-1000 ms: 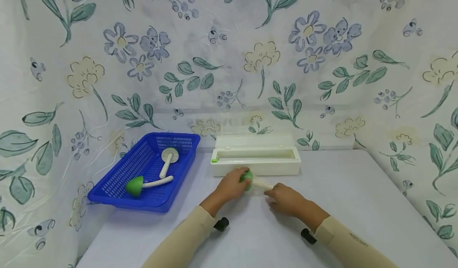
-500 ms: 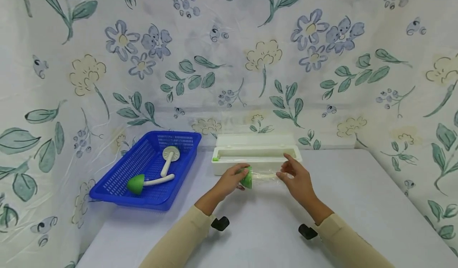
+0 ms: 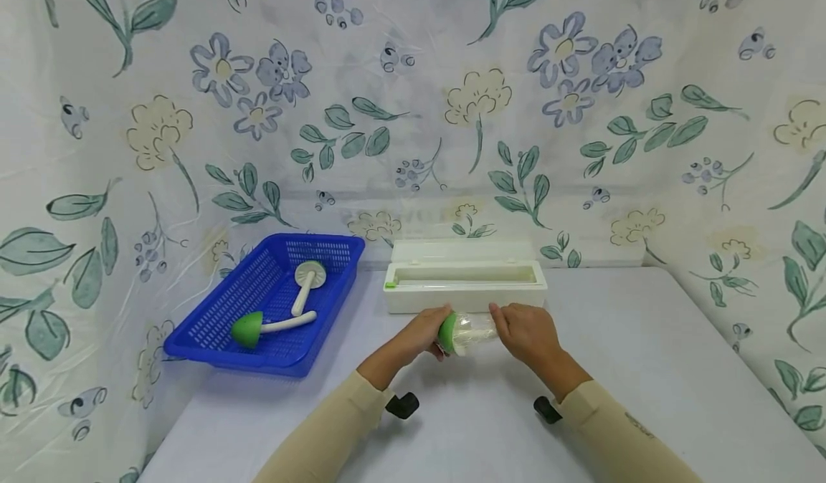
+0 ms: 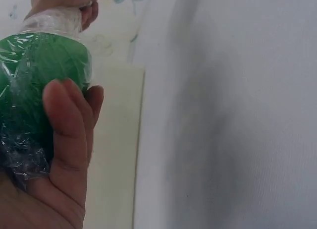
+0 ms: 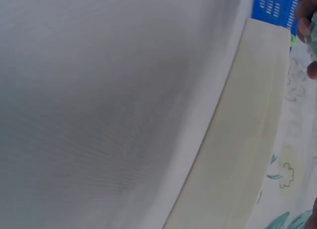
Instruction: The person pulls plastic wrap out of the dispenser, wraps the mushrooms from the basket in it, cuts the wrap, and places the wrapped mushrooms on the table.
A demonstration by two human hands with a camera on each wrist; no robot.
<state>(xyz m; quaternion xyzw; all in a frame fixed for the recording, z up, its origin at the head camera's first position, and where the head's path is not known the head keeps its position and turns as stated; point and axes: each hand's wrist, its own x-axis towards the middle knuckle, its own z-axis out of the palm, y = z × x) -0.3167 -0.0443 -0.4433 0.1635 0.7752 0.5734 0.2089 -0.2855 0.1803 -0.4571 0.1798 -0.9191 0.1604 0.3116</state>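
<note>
A toy mushroom with a green cap point(image 3: 446, 334), wrapped in clear cling film point(image 3: 476, 330), is held above the table just in front of a white cling film box point(image 3: 464, 301). My left hand point(image 3: 421, 334) grips the cap, its fingers curled round the wrapped green surface in the left wrist view. My right hand point(image 3: 530, 332) grips the film at the stem end, and the stem is mostly hidden by film and fingers. In the right wrist view the mushroom shows only at the right edge.
On the left stands a blue basket point(image 3: 229, 360) holding a green-capped toy mushroom point(image 3: 247, 330) and a pale-capped toy mushroom point(image 3: 310, 276). The box's lid point(image 3: 461, 250) is raised at the back. A floral curtain point(image 3: 413, 110) hangs behind the white table point(image 3: 477, 426).
My right hand rose off the table, opened its fingers beside the stem, then closed round the film end. My left hand stayed on the cap, and the mushroom was lifted and turned.
</note>
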